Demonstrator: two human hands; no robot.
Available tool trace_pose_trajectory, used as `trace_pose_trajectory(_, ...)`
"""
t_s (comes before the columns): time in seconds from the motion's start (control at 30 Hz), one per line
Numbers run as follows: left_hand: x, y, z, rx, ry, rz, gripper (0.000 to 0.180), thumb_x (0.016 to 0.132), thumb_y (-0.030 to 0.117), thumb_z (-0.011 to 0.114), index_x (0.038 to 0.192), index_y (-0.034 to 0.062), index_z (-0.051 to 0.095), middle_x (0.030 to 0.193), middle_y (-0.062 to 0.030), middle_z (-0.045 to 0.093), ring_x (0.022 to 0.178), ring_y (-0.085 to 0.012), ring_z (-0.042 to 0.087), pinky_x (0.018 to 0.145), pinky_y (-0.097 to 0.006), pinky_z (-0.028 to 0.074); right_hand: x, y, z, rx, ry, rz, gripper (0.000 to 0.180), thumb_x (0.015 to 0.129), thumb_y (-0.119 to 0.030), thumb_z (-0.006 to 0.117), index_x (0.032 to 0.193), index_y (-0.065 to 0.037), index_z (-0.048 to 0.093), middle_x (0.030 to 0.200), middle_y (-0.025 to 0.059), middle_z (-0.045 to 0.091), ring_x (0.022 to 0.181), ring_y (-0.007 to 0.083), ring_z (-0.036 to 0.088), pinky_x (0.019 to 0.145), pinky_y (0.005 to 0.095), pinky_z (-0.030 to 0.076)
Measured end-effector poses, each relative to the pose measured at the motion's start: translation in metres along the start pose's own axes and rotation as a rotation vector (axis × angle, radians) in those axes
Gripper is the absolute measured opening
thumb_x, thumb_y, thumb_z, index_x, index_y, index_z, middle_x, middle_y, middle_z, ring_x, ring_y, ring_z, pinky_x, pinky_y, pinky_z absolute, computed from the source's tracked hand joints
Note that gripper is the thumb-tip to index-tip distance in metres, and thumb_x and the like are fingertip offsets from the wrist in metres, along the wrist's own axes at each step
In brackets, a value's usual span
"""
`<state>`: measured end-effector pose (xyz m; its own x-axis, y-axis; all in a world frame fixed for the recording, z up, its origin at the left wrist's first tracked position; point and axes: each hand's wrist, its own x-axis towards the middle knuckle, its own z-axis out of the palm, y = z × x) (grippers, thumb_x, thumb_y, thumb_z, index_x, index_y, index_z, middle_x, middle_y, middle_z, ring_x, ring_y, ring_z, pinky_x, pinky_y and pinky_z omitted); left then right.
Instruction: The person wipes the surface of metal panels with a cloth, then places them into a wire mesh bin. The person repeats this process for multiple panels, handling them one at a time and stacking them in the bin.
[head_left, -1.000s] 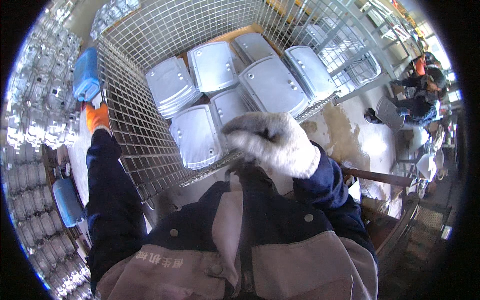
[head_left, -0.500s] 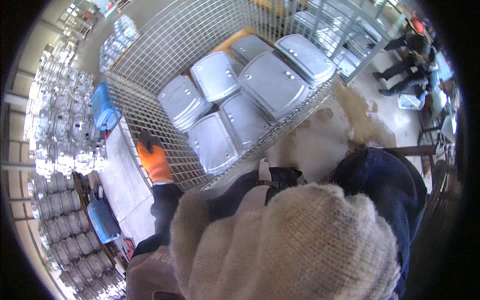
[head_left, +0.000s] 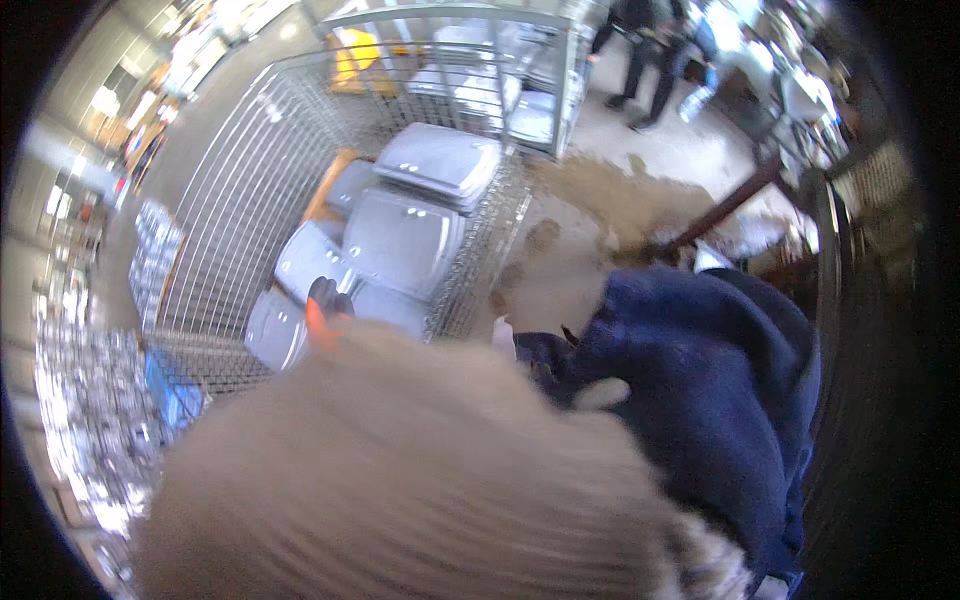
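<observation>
Head view, grey lidded trays [head_left: 405,240] (stacked), wire cage [head_left: 240,200]

Yellow sign [head_left: 358,52], folding floor type, stands at the far end beyond the wire cage. Blue package [head_left: 170,388], flat and rectangular, lies at lower left just outside the cage, beside shiny wrapped packs [head_left: 85,440] stacked along the left edge. No labels or screens legible.

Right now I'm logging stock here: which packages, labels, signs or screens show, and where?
Grey lidded containers: stacked in the wire cage, rounded rectangles.
Yellow folding floor sign: beyond the cage's far side.
Shrink-wrapped packs: left of the cage, clear and shiny.
No screens or readable labels.
</observation>
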<state>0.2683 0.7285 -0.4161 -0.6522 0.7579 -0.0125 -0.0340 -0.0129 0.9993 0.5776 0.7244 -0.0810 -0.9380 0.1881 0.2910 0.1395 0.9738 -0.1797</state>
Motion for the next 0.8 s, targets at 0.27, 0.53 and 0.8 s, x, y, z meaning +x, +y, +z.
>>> trace_pose_trajectory(0.27,0.019,-0.026,0.133,0.172,-0.411,0.115,0.043,0.088,-0.001,0.06,0.129,0.0005,0.051,0.121,-0.0111,0.062,0.11,-0.0197,0.06,0.096,-0.031,0.046,-0.097,0.059,0.019,0.248,0.153,0.393,0.047,0.083,-0.031,0.072,0.12,-0.004,0.061,0.078,0.0084,0.07,0.063,0.0238,0.069,0.057,0.0332,0.056)
trace_pose_trajectory(0.53,0.06,-0.038,0.198,0.379,-0.754,0.03,0.029,0.094,0.009,0.054,0.122,0.0027,0.056,0.103,-0.0054,0.066,0.088,-0.0116,0.062,0.067,-0.026,0.053,-0.212,0.096,0.154,1.083,0.782,1.149,0.107,0.082,-0.051,0.072,0.155,-0.011,0.004,0.141,0.0234,0.046,0.127,0.029,0.048,0.104,0.0384,0.039)
trace_pose_trajectory(0.8,0.119,-0.006,0.28,0.293,-1.017,0.033,0.03,0.094,0.016,0.057,0.119,0.0001,0.058,0.107,-0.0091,0.067,0.095,-0.0156,0.065,0.078,-0.03,0.052,-0.186,0.178,0.201,0.847,1.273,1.145,0.097,0.086,-0.043,0.067,0.155,-0.015,0.005,0.153,0.0199,0.027,0.138,0.0308,0.032,0.113,0.0442,0.024)
